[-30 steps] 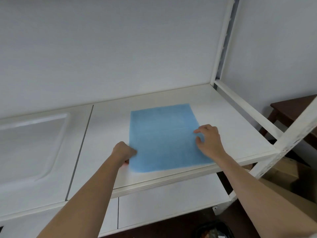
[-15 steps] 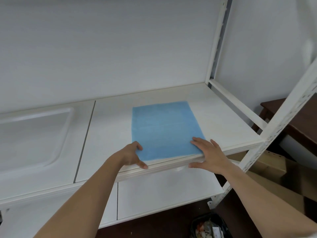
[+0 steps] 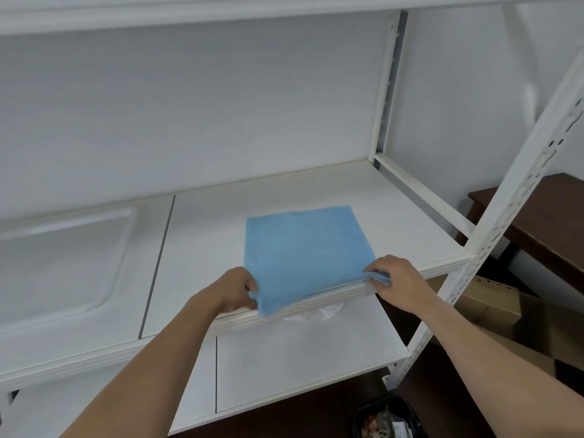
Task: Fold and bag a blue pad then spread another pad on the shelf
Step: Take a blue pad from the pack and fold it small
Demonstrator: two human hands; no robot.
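Observation:
A blue pad (image 3: pixel 303 248) lies flat on the white shelf (image 3: pixel 205 248), with its near edge hanging slightly over the shelf's front lip. My left hand (image 3: pixel 234 290) pinches the pad's near left corner, which is lifted a little. At the near right corner my right hand (image 3: pixel 395 279) pinches the pad at the shelf's front edge. A bit of white plastic (image 3: pixel 316 312) shows just under the shelf lip, between my hands.
A lower white shelf (image 3: pixel 300 358) sits below. The rack's white perforated post (image 3: pixel 505 222) rises at the right. A dark wooden table (image 3: pixel 543 222) and cardboard boxes (image 3: pixel 493 301) stand to the right. A dark container of odds and ends (image 3: pixel 384 422) sits on the floor.
The pad has slid toward me until its near edge overhangs the shelf lip. Both hands went from pressing on the pad to pinching its near corners.

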